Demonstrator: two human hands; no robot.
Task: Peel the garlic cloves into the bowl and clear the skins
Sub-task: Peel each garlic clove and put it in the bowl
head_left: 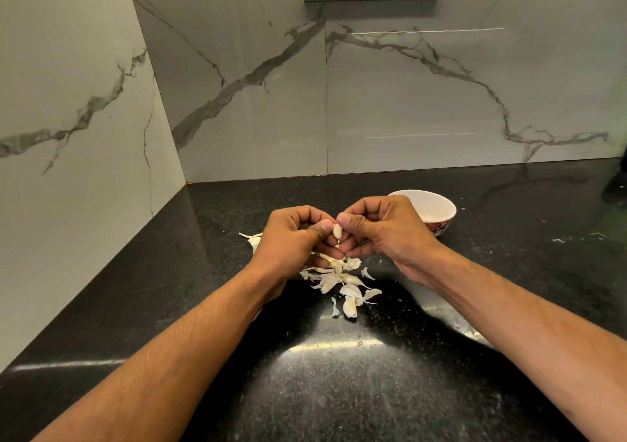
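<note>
Counter (pixel 339 390): black and shiny with small pale specks; it is set into a corner of marbled walls.
Bowl (pixel 437 209): white inside, patterned outside; it is stood on the counter at the back right.
Garlic skins (pixel 368 294): thin white bits are spread in a loose pile in the middle of the counter.
Garlic cloves (pixel 349 307): a few are mixed in with the skins.
Garlic piece (pixel 253 240): seen left of the pile, partly hidden.

Single head-worn view, wide-angle, looking forward and down from above the forearms. Faces a corner of the dark worktop (pixel 339 390) and the marble-pattern wall (pixel 390 102). Hands sit close, mid-frame; edges bow from lens distortion. No second view.
</note>
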